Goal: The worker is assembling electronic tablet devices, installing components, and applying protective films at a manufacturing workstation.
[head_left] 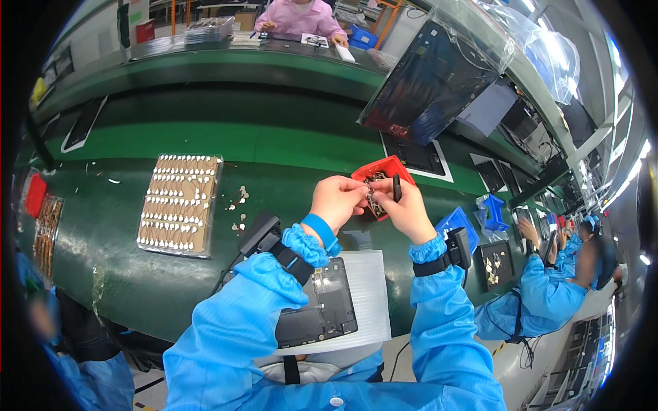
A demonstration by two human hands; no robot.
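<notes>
My left hand [336,201] and my right hand [408,211] are raised together above the green bench, just in front of a red bin [381,168] of small dark parts. The fingertips of both hands pinch a small metal part [371,200] between them. My right hand also grips a thin black tool [397,187] that stands upright. Below my forearms lies an opened black tablet [322,308], its inside showing, on a white foam sheet [367,288]. Both sleeves are blue, with black wrist devices strapped on.
A clear tray [179,203] with rows of small white-tipped parts lies to the left, a few loose parts [238,205] beside it. A blue bin [455,223] sits right of my hands. Co-workers in blue sit at right [548,288]; a person in pink [299,17] works across the green conveyor.
</notes>
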